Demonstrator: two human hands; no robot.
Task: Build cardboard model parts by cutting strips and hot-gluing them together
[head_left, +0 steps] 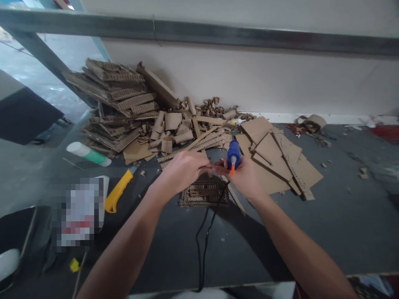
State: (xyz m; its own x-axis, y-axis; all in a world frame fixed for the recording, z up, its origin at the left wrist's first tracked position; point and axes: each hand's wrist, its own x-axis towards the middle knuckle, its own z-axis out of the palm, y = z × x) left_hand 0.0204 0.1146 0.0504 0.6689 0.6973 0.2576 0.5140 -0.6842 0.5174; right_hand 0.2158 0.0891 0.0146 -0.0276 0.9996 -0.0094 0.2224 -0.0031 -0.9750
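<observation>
A blue hot glue gun with an orange tip sits in my right hand, and its black cord trails down towards the front edge. My left hand is closed in a pinch, its fingertips meeting those of my right hand. Whatever lies between those fingertips is too small and hidden to make out. Just below both hands, a rectangular piece built up of corrugated cardboard strips lies on the dark table. A thin cardboard strip rests at its right side.
Cardboard pieces are stacked at the back left, beside a heap of scraps. Flat cardboard sheets lie to the right. A yellow utility knife and a white-and-green tube are at the left. A metal bar crosses behind.
</observation>
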